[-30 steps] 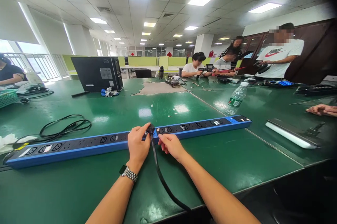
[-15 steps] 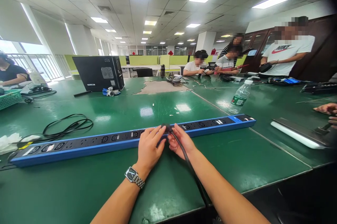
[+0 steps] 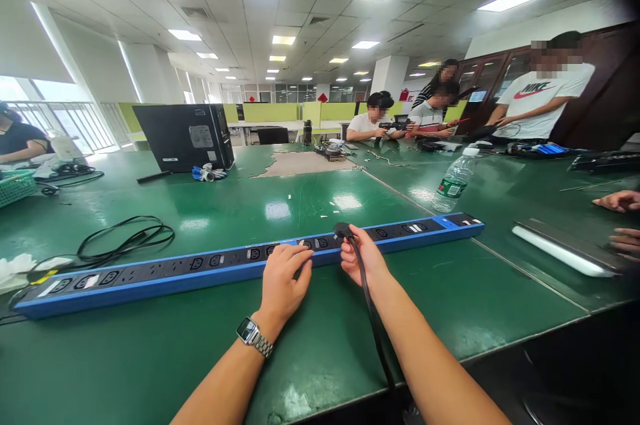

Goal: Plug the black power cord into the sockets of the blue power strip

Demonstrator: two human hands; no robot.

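A long blue power strip (image 3: 165,285) with black sockets lies slantwise across the green table. My left hand (image 3: 285,278), with a watch at the wrist, has its fingers over the strip's top and its thumb at the near side, gripping it near the middle. To the right of it, my right hand (image 3: 369,258) is closed around a black plug (image 3: 343,232). The plug is over the strip's sockets; whether it touches them I cannot tell. Its thick black cable (image 3: 371,318) runs down past my right forearm and over the table's front edge.
A clear water bottle (image 3: 454,182) stands behind the strip's right end. A coiled black cord (image 3: 133,238) lies behind its left part. Farther back is a black computer case (image 3: 183,138). At right, a co-worker's hands (image 3: 625,238) are by a flat white-edged device (image 3: 563,252). Other people sit and stand beyond.
My right hand has moved right with the plug, away from my left hand. Sockets between the hands now show. The left hand has stayed on the strip.
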